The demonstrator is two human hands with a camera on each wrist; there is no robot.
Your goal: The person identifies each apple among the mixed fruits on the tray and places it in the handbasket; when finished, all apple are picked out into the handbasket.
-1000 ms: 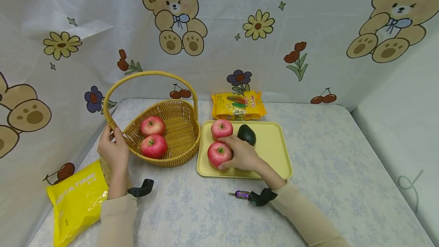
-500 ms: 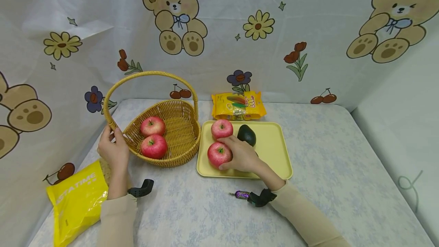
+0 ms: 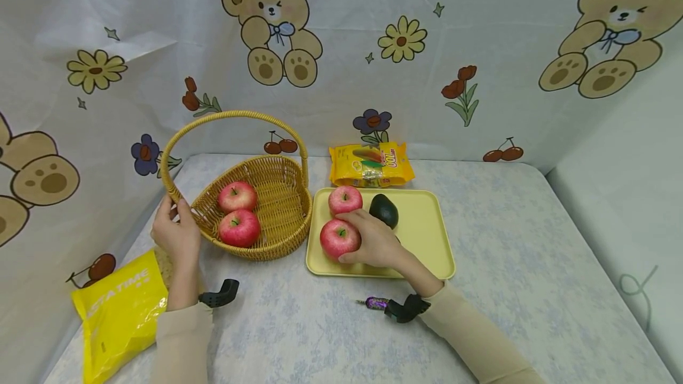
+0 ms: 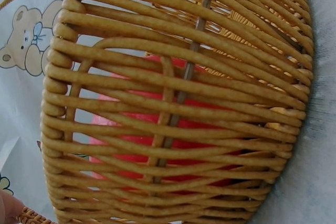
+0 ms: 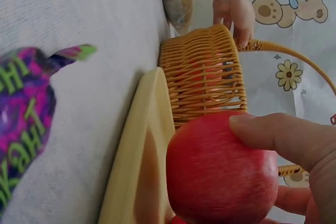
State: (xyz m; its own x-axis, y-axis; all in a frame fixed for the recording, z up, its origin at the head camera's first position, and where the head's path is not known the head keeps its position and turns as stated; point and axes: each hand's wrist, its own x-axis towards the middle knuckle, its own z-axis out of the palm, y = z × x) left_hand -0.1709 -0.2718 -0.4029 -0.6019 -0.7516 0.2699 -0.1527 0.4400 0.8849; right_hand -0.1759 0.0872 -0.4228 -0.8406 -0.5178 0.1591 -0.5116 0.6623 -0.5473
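With thumb and fingers my right hand [image 3: 373, 240] grips a red apple [image 3: 340, 239] over the left part of the yellow tray [image 3: 427, 253]. Behind it on the tray sit a second apple [image 3: 345, 201] and a dark green avocado [image 3: 384, 211]. My left hand [image 3: 177, 231] holds the wicker basket [image 3: 283, 206] where its arched handle meets the left rim. Two more apples [image 3: 239, 227] lie in the basket's left half. Through the weave in the left wrist view, red apple skin [image 4: 131, 135] shows. The right wrist view has my thumb on the held apple [image 5: 220, 171].
A yellow snack packet [image 3: 370, 164] lies behind the tray. At the front left, a bright yellow bag [image 3: 123, 313] rests beside my left forearm. A small purple-wrapped candy [image 3: 376, 303] lies in front of the tray, near my right wrist. A printed cloth hangs behind the table.
The apple in my right hand has shifted slightly left and up in the last half second. My left hand and the basket have stayed in place.
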